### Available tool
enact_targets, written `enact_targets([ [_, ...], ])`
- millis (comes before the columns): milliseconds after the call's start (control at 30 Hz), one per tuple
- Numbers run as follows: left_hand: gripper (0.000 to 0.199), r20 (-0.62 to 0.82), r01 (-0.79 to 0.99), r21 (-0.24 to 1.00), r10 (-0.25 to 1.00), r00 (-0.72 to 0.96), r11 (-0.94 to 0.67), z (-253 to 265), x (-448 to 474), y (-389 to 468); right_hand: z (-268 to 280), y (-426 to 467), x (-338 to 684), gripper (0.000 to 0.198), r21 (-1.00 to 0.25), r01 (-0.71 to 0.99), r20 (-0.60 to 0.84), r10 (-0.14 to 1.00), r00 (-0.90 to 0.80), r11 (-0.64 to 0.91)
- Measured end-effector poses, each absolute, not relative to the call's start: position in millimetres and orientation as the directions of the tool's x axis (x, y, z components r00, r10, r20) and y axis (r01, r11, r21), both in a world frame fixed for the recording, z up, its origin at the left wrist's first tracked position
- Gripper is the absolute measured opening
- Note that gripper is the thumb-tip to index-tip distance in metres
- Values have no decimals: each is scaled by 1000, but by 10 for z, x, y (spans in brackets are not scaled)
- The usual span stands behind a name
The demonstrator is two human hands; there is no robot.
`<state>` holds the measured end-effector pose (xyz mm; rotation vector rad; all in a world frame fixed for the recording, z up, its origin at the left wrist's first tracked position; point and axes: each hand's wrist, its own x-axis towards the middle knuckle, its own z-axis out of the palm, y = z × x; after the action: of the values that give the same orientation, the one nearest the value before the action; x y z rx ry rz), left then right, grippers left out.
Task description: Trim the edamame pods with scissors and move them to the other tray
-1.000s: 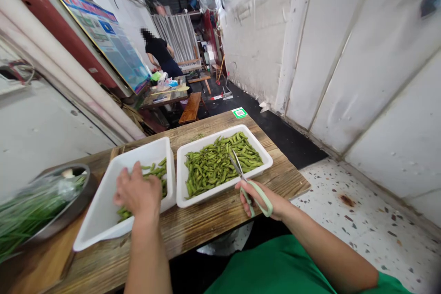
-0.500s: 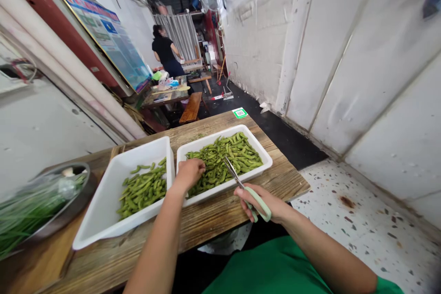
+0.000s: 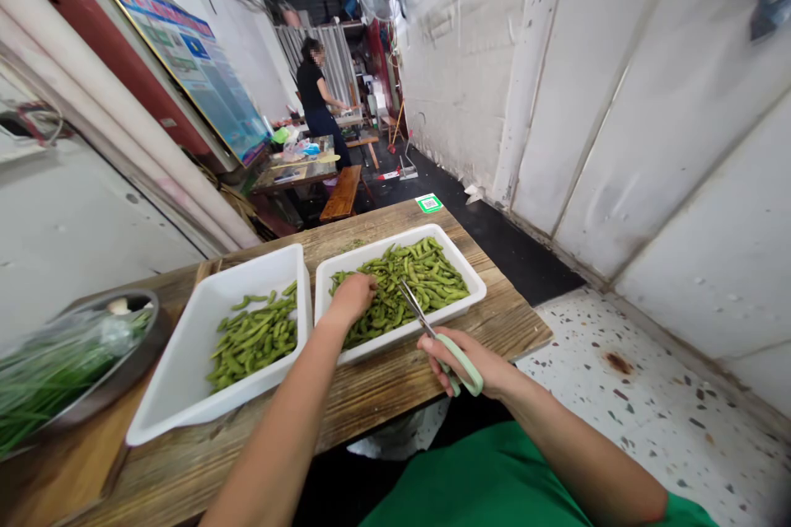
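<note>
My left hand [image 3: 354, 296] reaches into the right white tray [image 3: 479, 290], its curled fingers down among the green edamame pods [image 3: 426, 270]. Whatever its fingertips pinch is hidden. In my right hand [image 3: 461, 358] is a pair of scissors [image 3: 457, 361] with pale green handles, blades slightly parted and pointing up and left over the near side of that tray. Beside it, the left white tray [image 3: 179, 395] holds a smaller heap of edamame pods [image 3: 253, 342], with bare tray bottom around them.
Both trays stand on a wooden table [image 3: 371, 408]. A metal bowl [image 3: 111, 383] with bagged green stalks [image 3: 55, 379] is at the left. A QR-code card [image 3: 428, 203] lies at the far edge. Farther back, a person [image 3: 318, 95] stands by another table [image 3: 297, 170] and a bench [image 3: 342, 193].
My left hand has moved slightly right and farther into the pods. The scissors stay almost in place. The person at the back has shifted right and turned.
</note>
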<state>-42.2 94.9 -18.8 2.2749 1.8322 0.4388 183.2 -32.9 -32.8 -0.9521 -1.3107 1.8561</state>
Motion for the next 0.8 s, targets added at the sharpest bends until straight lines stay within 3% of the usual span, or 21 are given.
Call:
enact_targets([
  [167,11,58,931,272,970,237,-244,-172,-396,970,-335,-325,1834,43,-956,-112,-178,838,-516,-272],
  [300,15,105,939,272,977,187,-209,-25,-458,826,-360,-312,1838,43,-954,-129,-171,842,-512,-272],
  [433,23,205,822,549,978,47,-155,107,-445,588,-367,-284,1812,45,-934,-140,-216,830,-515,-330],
  [533,24,186,652,743,982,19,-153,118,-332,430,-347,-259,1778,47,-927,-141,-230,825,-517,-347],
  [800,22,205,575,809,976,-80,-122,44,-113,290,-286,-224,1746,49,-923,-110,-275,833,-480,-368],
])
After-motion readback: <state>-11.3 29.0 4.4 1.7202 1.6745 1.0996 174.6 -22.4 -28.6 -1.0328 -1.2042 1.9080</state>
